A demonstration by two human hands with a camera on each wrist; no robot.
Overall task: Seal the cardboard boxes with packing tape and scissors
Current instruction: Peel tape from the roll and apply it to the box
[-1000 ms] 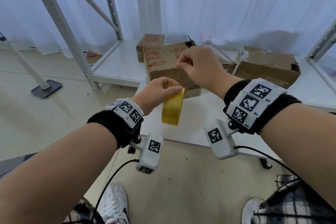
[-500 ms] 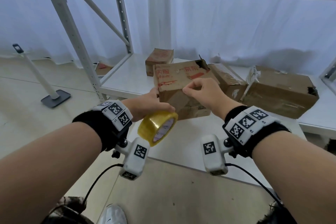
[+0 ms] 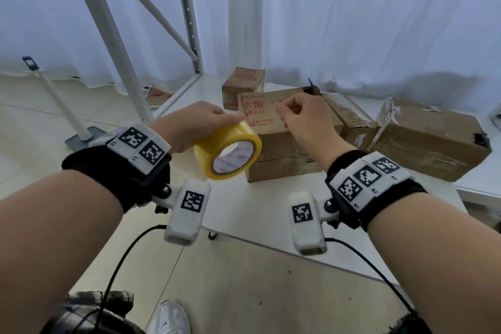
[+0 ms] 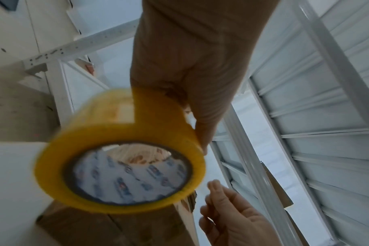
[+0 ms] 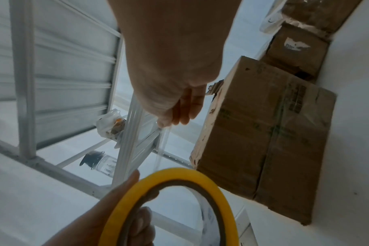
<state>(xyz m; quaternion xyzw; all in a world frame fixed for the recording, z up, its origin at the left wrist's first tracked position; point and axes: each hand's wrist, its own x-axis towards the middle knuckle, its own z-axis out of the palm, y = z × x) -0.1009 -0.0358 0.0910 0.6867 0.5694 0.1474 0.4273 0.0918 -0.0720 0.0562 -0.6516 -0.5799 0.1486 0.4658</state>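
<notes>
Since a moment ago you've carried both hands up to the box. Your left hand [image 3: 195, 125] grips the tape roll [image 3: 227, 153]; your right hand [image 3: 303, 119] pinches the free tape end over the cardboard box [image 3: 284, 144]. Slack tape could fold and stick to itself.

Head cam sits up high, looking forward and down over both forearms at the red-lettered brown cardboard box [image 3: 271, 122] on the white shelf board [image 3: 189, 95]. Left wrist cam peers along the palm, super close to the yellow roll of packing tape [image 4: 120, 153], box just behind it. Right wrist cam looks the same way from the other side, sharing that roll [image 5: 169, 208] and box [image 5: 263, 133].
</notes>
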